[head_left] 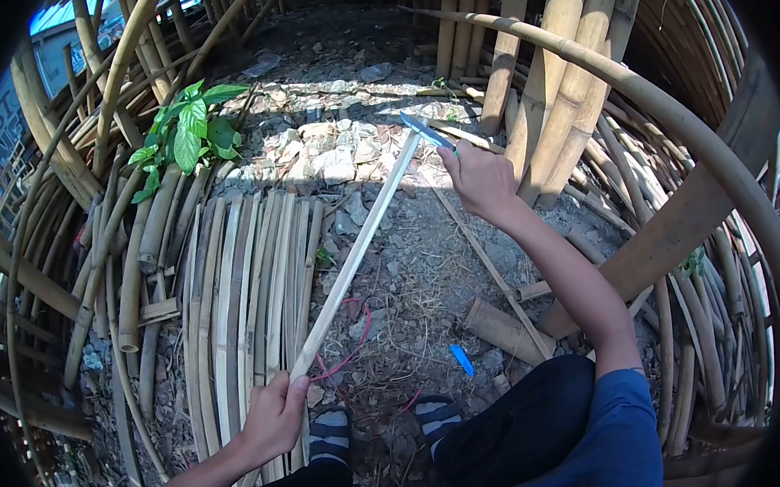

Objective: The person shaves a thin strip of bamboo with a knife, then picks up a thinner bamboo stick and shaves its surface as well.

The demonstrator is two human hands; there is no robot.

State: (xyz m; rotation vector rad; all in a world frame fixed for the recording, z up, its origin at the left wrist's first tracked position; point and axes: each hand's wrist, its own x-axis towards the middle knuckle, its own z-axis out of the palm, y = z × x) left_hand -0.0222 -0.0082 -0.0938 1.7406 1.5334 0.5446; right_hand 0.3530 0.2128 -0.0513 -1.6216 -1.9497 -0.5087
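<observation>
My left hand (pixel 274 417) is closed around the near end of a long, pale bamboo strip (pixel 355 256), which slants up and away to the right. In my right hand (pixel 481 181) is a knife (pixel 426 131) with a bluish blade, its handle mostly hidden by the fingers. The blade lies across the far end of the strip. Beside my left hand, a row of split bamboo strips (pixel 247 279) lies on the ground. A pink cord (pixel 365 323) loops out from under the held strip.
A small blue object (pixel 461 360) lies on the ground before my feet, near a short bamboo piece (pixel 506 333). Thick bamboo poles (pixel 569 99) lean at the right, and a curved pole (pixel 612 71) arches overhead. A leafy plant (pixel 188 131) grows at the left.
</observation>
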